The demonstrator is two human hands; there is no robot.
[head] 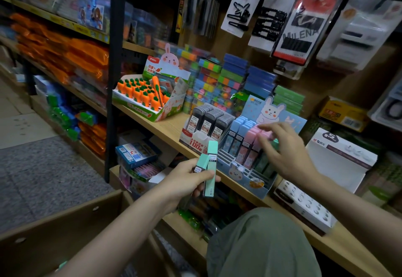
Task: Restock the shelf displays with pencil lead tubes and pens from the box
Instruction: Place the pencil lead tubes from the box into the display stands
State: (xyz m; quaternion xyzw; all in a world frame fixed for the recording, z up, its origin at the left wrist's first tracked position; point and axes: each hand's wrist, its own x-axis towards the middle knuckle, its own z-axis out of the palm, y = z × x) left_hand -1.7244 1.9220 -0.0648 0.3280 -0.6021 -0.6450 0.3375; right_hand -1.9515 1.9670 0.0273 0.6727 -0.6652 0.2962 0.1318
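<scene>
on the wooden shelf (167, 129), the rabbit-print display (256, 174) holds blue, pink and green lead tubes upright in its slots. my right hand (282, 152) hovers over the pink tubes (258, 134), grip wide, fingers spread. my left hand (185, 181) grips two green lead tubes (210, 168), just before the display. cardboard box (54, 229) sits at lower left.

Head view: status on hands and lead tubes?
Left hand grips mint-green lead tubes. Right hand open, fingers over pink tubes in the rabbit display. Front slots empty, nothing blocking.
</scene>
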